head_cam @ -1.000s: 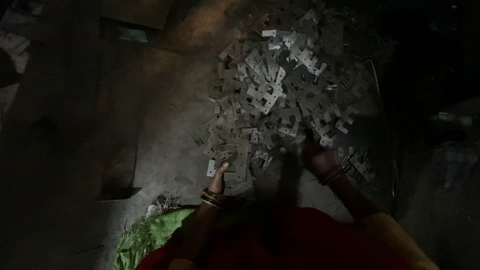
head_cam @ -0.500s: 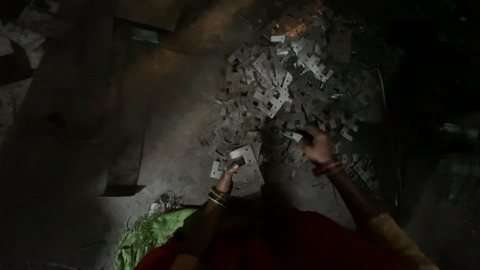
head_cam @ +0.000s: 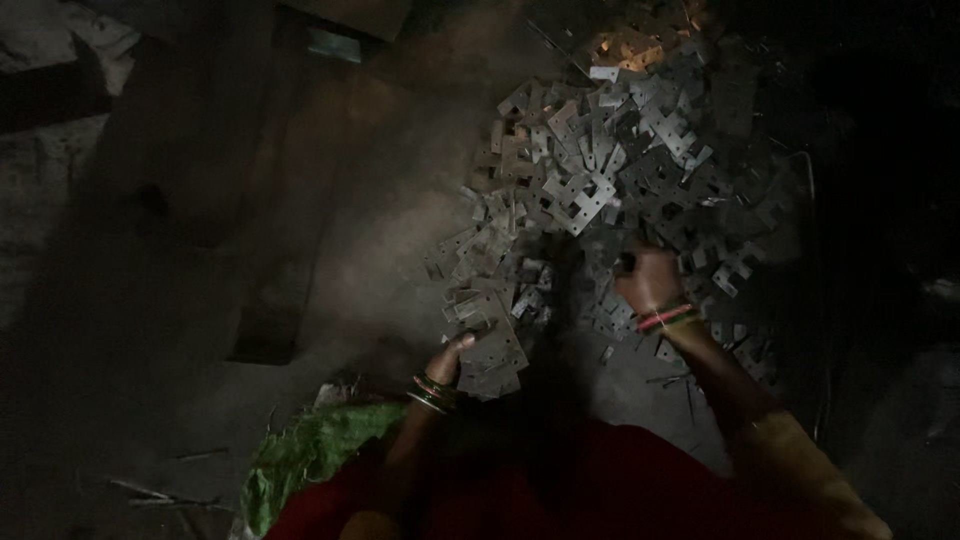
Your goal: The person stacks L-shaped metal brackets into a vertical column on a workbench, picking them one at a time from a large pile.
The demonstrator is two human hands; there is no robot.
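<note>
The left hand rests on a small stack of flat metal plates, fingers pinching its near edge to steady it; the right hand (fingers curled, grip unclear) digs into the loose heap of plates on the floor.

Left hand low, fingers curled, right hand reached forward, closed

Right hand fingers buried in metal plates (grip unclear).
</note>
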